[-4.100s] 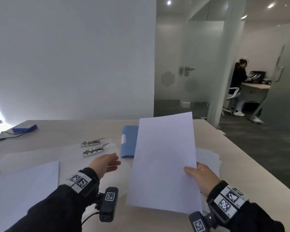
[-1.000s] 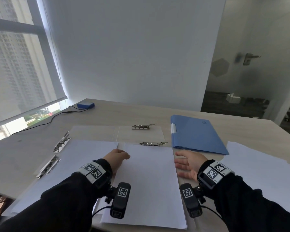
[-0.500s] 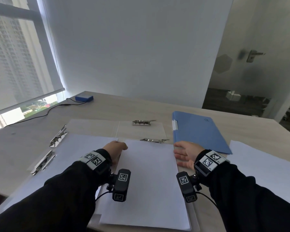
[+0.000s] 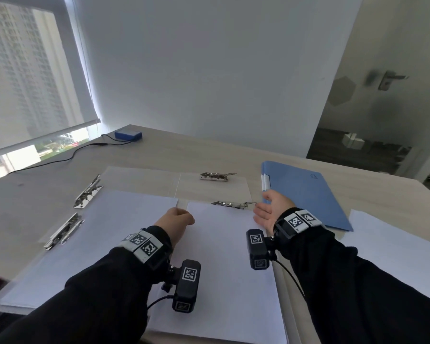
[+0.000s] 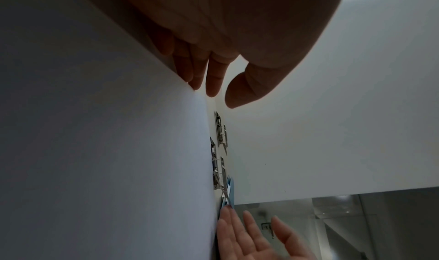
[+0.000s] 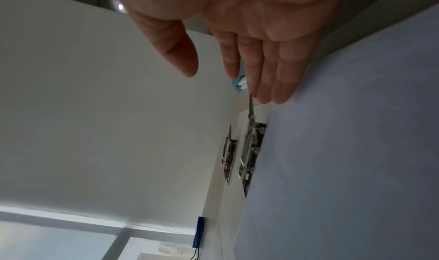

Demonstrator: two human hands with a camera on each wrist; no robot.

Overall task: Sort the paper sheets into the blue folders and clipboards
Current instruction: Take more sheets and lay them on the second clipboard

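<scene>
A white paper sheet (image 4: 221,264) lies flat on a clear clipboard, its top edge at the metal clip (image 4: 232,204). My left hand (image 4: 181,216) rests at the sheet's top left corner, fingers straight against its edge (image 5: 204,80), thumb apart. My right hand (image 4: 263,209) is open at the top right corner, with its fingertips (image 6: 280,95) by the clip's lever. Nothing is held in either hand. A shut blue folder (image 4: 305,194) lies just right of the clipboard. A stack of loose sheets (image 4: 395,252) sits at the far right.
A second clear clipboard with its clip (image 4: 217,176) lies behind the first. To the left, another sheet (image 4: 104,234) lies on a clipboard with two clips (image 4: 88,192) along its left side. A blue box (image 4: 128,134) with a black cable sits at the back left.
The sheet that my right hand held up in the air now lies flat on the clipboard. In the last second both hands slid forward along its sides to the top corners.
</scene>
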